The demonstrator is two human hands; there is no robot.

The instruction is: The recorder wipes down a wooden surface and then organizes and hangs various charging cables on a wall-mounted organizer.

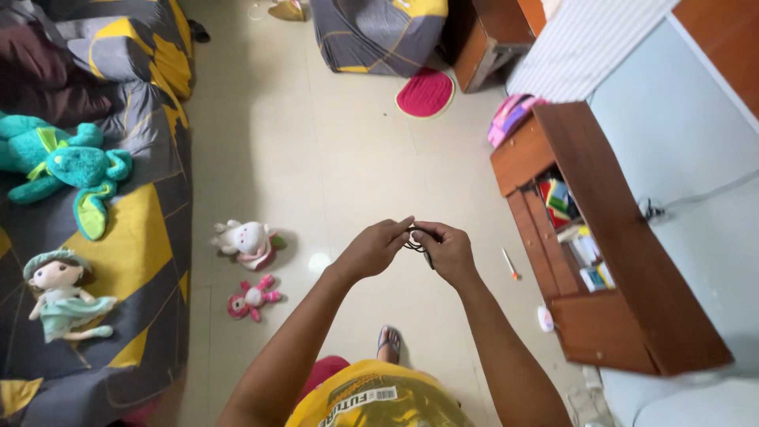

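My left hand (376,247) and my right hand (447,249) meet in front of me above the tiled floor. Between their fingertips they pinch a small black looped thing (417,243), like a cord or band; most of it is hidden by the fingers. Both hands have fingers curled around it. Below them I see my foot in a sandal (388,341) and my yellow shirt (378,395).
A grey and yellow sofa (142,261) at left carries a teal plush toy (67,166) and a doll (59,296). Two small plush toys (247,241) (251,297) lie on the floor. A brown wooden shelf unit (609,261) stands at right, a pen (510,263) beside it. A red mat (425,92) lies farther off.
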